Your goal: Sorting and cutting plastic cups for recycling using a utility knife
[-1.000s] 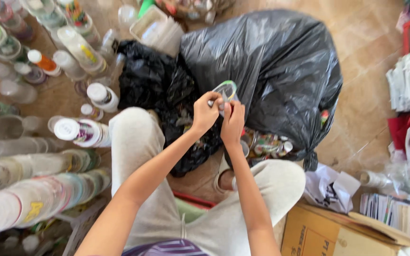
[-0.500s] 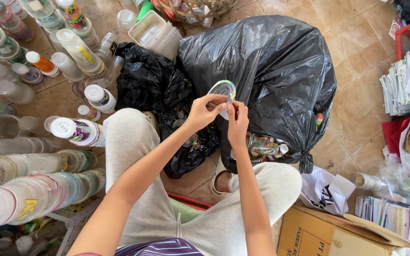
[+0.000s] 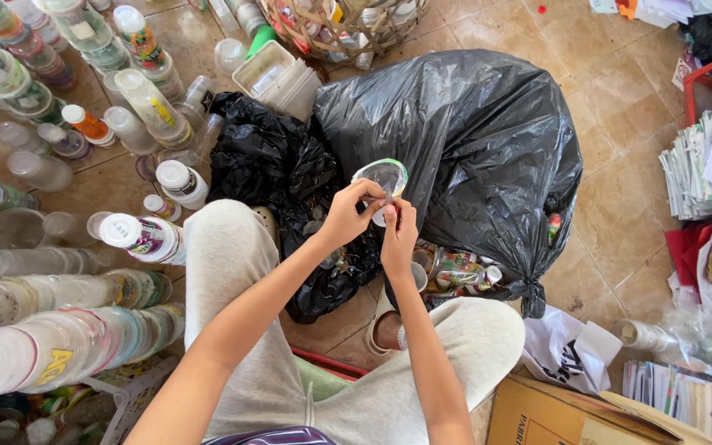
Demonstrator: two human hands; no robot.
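Both hands pinch a clear plastic cup [image 3: 382, 176] above the black rubbish bag [image 3: 471, 140]; the left hand [image 3: 346, 216] grips its rim; the right hand [image 3: 398, 235] closes on its lower edge.

Seen from above, the left hand [image 3: 346, 216] and right hand [image 3: 397, 239] meet over the knees, both pinching a clear plastic cup [image 3: 381, 177] with a green-edged rim. Behind it lies a full black bag [image 3: 471, 140], with a smaller black bag [image 3: 278, 169] just beside it. Stacks of cups [image 3: 51, 338] lie on the tiled floor [image 3: 611, 91] at the left. A wicker basket [image 3: 348, 29] stands at the top, a cardboard box [image 3: 570, 416] at the lower right.
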